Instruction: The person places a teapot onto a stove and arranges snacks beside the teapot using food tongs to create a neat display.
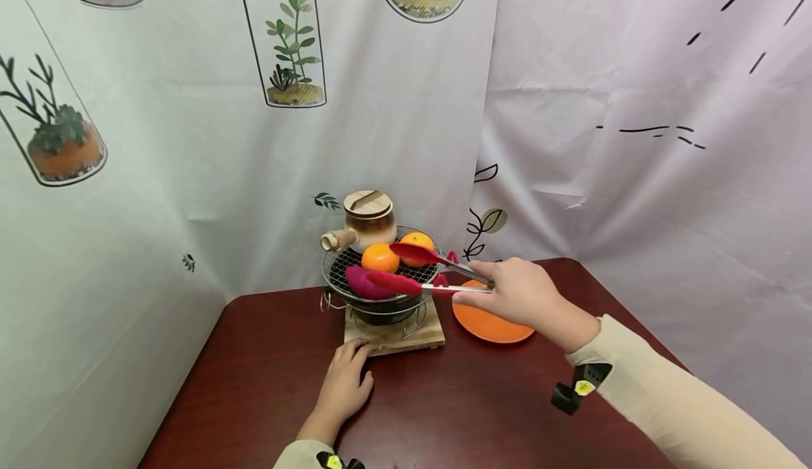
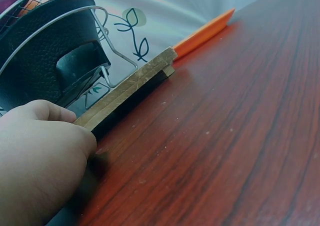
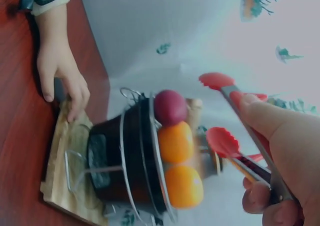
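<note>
My right hand (image 1: 517,293) grips a pair of tongs (image 3: 250,131) with red scalloped tips and metal arms, spread apart. In the head view the tips overlap the grill; in the right wrist view nothing lies between them. On the round wire rack sit a purple sweet potato (image 1: 361,282) and two oranges (image 3: 176,142), with a brown clay teapot (image 1: 371,226) with a side handle and wooden lid behind. The rack tops a black grill pot (image 2: 55,51) in a wire stand. My left hand (image 1: 342,384) rests its fingertips on the near left corner of the wooden board (image 1: 406,338) beneath.
An orange plate (image 1: 491,321) lies right of the board, partly below the right hand. All stand on a dark red wooden table (image 1: 482,398). A white curtain (image 1: 406,137) with plant prints hangs close behind the table and along its sides.
</note>
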`<state>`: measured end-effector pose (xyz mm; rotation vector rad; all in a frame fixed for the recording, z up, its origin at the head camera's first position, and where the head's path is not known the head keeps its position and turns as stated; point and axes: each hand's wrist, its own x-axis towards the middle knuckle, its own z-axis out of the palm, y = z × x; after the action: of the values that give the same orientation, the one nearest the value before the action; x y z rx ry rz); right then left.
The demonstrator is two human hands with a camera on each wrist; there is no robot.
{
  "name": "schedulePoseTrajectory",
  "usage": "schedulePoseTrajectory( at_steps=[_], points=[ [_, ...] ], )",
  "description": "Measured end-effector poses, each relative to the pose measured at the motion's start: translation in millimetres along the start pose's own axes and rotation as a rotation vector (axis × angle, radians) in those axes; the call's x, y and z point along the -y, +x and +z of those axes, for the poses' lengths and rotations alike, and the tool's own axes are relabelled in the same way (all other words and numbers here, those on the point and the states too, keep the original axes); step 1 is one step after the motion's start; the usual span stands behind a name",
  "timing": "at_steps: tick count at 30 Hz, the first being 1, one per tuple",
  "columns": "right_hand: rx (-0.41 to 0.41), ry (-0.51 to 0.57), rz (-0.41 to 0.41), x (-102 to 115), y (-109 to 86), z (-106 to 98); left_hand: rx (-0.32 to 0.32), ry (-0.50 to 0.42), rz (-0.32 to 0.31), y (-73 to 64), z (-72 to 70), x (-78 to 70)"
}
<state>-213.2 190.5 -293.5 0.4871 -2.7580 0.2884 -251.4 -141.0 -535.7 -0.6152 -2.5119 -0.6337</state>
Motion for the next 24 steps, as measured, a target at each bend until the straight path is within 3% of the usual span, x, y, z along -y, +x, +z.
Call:
schedulePoseTrajectory(
  at_steps=[5, 11, 24],
  points=[
    [-0.074, 0.019, 0.037, -28, -4.2, -8, -0.021, -0.004, 0.011, -1.6, 0.0, -0.4],
    [-0.058, 0.029, 0.153, -69, -8.5, -7, -0.01, 0.001, -0.001, -0.2, -2.4, -0.7],
    [0.006, 0.049, 0.373, -158, -30.9, 41, -0.01, 0.011, 0.009, -0.4, -0.7, -2.9]
  ],
)
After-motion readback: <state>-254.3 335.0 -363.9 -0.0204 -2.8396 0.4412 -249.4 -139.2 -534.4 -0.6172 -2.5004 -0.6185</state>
